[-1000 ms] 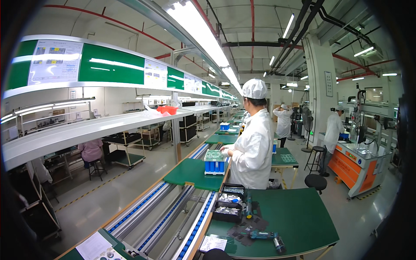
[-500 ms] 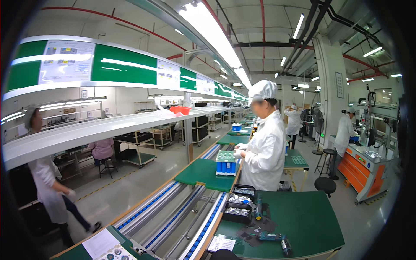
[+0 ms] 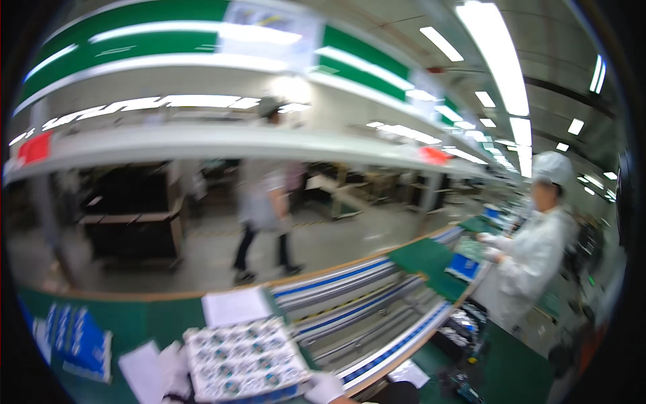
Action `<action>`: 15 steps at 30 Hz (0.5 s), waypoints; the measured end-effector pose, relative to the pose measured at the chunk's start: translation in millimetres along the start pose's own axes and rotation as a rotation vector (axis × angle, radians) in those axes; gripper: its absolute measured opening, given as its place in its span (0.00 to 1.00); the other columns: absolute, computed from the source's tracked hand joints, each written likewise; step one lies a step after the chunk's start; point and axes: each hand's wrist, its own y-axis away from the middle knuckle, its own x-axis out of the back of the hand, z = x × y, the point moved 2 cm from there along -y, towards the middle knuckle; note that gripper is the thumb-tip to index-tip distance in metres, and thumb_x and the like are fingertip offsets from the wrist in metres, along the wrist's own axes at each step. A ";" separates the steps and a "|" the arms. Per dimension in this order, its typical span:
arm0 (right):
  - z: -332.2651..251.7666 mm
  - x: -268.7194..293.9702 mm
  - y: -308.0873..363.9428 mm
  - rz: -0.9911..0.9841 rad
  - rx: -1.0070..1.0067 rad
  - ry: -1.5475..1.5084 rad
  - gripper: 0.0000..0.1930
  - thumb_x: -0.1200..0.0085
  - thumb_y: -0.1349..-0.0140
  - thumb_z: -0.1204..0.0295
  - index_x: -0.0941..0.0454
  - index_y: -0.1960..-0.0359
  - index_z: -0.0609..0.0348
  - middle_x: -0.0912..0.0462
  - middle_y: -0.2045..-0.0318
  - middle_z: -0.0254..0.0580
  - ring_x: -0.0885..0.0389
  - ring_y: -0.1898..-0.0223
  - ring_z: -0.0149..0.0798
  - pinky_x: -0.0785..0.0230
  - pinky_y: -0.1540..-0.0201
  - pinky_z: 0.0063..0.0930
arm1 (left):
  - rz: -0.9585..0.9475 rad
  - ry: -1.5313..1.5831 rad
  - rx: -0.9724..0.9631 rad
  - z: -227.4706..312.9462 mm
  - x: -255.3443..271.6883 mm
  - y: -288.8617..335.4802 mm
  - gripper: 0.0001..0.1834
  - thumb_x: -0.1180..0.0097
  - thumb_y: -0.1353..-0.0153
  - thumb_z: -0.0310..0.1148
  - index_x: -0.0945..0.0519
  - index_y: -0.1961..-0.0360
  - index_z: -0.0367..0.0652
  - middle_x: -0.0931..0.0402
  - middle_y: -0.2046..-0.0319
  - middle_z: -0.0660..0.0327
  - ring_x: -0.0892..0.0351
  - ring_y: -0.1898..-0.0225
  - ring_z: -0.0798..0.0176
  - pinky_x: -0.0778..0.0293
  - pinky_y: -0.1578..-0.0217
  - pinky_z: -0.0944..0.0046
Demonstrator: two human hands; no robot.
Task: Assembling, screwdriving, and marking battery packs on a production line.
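Observation:
A battery pack [image 3: 245, 360] with a white top holder, round cell openings and a strip of blue at its lower side lies in front of me on the green board. My left hand [image 3: 175, 372], in a white glove, is pressed along the pack's left side. Against its lower right corner, my right hand [image 3: 324, 388], also gloved in white, has its fingers closed round the edge. Motion blur softens both hands. White paper sheets [image 3: 235, 306] lie behind the pack, and another sheet [image 3: 140, 370] is beside my left hand.
More blue cells in a white holder [image 3: 82, 343] stand at the left. Conveyor rails [image 3: 363, 306] run off to the right. A co-worker in white [image 3: 531, 249] handles another blue pack [image 3: 464, 266]. Black parts bins [image 3: 464, 326] and a power driver [image 3: 464, 387] are at the right. A person [image 3: 266, 195] walks beyond the line.
The view has swung left and down. Both my gloved hands and the battery pack between them are now in sight; earlier only part of a pack showed at the lower edge.

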 end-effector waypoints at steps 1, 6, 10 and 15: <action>-0.7 -7.4 -1.6 -0.139 -0.175 0.224 0.18 0.39 0.50 0.65 0.17 0.55 0.47 0.16 0.70 0.47 0.17 0.65 0.55 0.24 0.62 0.44 | -0.097 0.154 0.077 -31.0 -13.0 -22.2 0.20 0.50 0.41 0.50 0.18 0.67 0.43 0.19 0.64 0.43 0.20 0.57 0.41 0.26 0.54 0.48; 12.1 -12.3 -2.4 0.022 -0.142 0.183 0.10 0.39 0.51 0.63 0.14 0.66 0.46 0.16 0.74 0.47 0.17 0.70 0.52 0.23 0.66 0.42 | -0.115 -0.272 0.041 1.4 -5.0 -24.1 0.18 0.55 0.40 0.45 0.17 0.63 0.46 0.17 0.63 0.48 0.18 0.58 0.42 0.24 0.54 0.47; 7.4 -20.5 -0.5 0.085 -0.022 0.200 0.06 0.40 0.51 0.68 0.16 0.72 0.52 0.17 0.77 0.49 0.18 0.73 0.54 0.24 0.68 0.43 | -0.111 -0.363 0.048 -15.3 -0.2 -19.1 0.18 0.56 0.38 0.45 0.18 0.62 0.46 0.16 0.65 0.51 0.17 0.61 0.46 0.23 0.57 0.47; 16.1 -22.3 2.6 0.018 -0.069 0.227 0.07 0.41 0.51 0.71 0.16 0.70 0.53 0.17 0.76 0.50 0.18 0.72 0.56 0.25 0.69 0.44 | -0.101 -0.353 0.050 -18.6 -3.2 -18.1 0.18 0.55 0.38 0.46 0.18 0.63 0.46 0.16 0.65 0.51 0.17 0.61 0.45 0.23 0.57 0.48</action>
